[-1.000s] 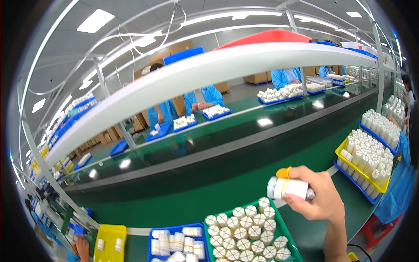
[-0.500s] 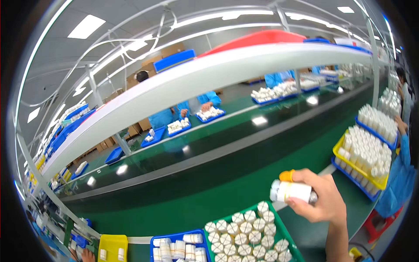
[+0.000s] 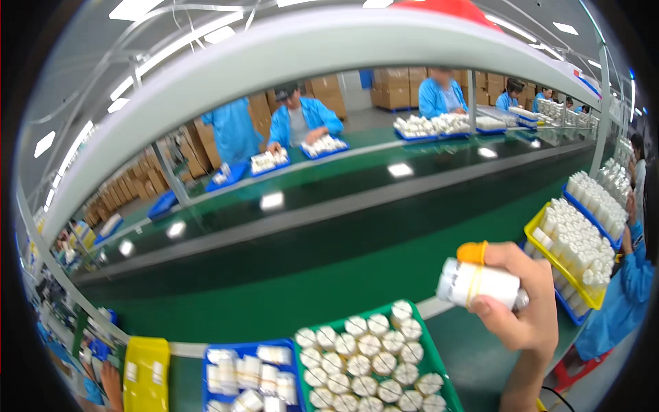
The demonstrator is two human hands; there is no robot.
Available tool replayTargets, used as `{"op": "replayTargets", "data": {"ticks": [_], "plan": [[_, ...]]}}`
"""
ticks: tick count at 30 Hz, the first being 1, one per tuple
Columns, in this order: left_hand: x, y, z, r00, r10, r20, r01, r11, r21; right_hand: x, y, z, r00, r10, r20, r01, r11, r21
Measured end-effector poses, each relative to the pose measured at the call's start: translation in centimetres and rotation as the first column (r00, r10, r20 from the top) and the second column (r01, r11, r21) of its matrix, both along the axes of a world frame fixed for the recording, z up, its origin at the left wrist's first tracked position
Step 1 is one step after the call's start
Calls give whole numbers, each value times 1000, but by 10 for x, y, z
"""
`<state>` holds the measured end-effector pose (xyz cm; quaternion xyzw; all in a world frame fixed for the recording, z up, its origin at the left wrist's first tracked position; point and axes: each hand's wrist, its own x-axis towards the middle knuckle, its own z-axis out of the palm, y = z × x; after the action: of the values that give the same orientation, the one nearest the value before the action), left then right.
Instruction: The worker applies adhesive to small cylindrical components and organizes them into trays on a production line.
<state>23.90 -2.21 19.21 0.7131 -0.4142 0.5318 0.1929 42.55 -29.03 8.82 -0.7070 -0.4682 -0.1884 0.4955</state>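
My right hand [image 3: 525,302] is raised over the green work surface at the right, an orange finger cot [image 3: 472,253] on one fingertip. Its thumb and fingers grip a short white cylindrical bundle [image 3: 484,285] with thin yellow bands, lying nearly level. One end looks pale and segmented; the other is partly hidden by my fingers. Below and to the left of this hand, a green tray [image 3: 436,371] is packed with upright white cylinders, their round ends crossed by dark lines. Beside it a blue tray [image 3: 206,371] contains similar cylinders lying loosely. My left hand is out of view.
A yellow tray [image 3: 145,384] with two white pieces stands at left, near a co-worker's hand [image 3: 110,381]. At right, a yellow tray [image 3: 583,292] full of white tubes rests on a blue one. Beyond the dark conveyor strip [image 3: 329,213], people in blue sit behind trays.
My view has turned, so the trays appear farther left. My right hand, still gripping the white bundle, appears slightly higher and larger.
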Motion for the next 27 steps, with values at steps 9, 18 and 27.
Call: {"op": "replayTargets", "data": {"ticks": [9,18,27], "plan": [[-9,-9,-33,987,10,-160,-29,993,-118,5,13,-2,977,91,-195,-72,992,101],[-48,-31,-27,987,86,-134,-105,984,-143,-18,16,2,878,245,-410,-131,950,285],[-73,-51,-3,983,103,-153,-121,986,-113,-29,36,-3,682,538,-494,-370,838,402]]}}
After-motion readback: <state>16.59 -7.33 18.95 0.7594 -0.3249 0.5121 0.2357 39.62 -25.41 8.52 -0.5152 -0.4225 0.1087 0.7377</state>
